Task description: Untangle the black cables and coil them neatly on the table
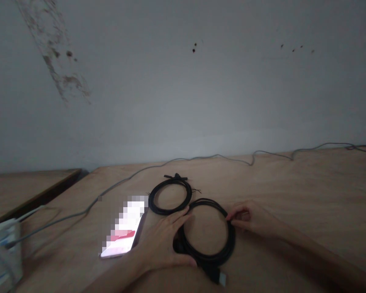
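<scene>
The fingers of the left hand (164, 242) spread open, resting against the near black cable coil (208, 259) at its left side; the right hand's (250, 217) fingers curl closed on its right edge. A second coil (171, 182) touches it beyond; a lit phone (123, 228) lies left, on a plywood table (293, 183).

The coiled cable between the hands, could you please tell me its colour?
Black; the coiled cable shows best in the head view.
</scene>
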The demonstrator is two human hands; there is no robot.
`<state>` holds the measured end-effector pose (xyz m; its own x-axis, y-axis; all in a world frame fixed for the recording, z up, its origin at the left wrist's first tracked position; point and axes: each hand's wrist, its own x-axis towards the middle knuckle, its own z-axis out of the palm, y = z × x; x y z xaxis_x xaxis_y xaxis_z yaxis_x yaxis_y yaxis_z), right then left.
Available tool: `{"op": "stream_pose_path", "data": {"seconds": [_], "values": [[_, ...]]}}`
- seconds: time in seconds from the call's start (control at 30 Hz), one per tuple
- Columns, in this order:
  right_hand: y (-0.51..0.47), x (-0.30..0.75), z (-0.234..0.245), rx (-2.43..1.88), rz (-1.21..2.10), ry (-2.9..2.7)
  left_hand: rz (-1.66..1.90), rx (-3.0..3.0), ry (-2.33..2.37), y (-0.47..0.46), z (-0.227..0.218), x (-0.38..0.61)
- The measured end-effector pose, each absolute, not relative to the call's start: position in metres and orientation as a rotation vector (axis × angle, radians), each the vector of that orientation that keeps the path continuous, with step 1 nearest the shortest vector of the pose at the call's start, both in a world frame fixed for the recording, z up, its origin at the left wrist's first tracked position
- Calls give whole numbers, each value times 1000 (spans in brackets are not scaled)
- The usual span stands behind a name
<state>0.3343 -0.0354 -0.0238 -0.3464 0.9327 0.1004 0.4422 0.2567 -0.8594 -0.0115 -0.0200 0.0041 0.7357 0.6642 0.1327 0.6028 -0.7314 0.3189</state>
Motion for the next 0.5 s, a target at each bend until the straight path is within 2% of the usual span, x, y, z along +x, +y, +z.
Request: {"op": "stream_pose_path", "data": {"seconds": [0.5], "values": [[-31, 332, -35, -1261, 905, -1893, 381, 2694, 1022, -16, -1, -14]]}}
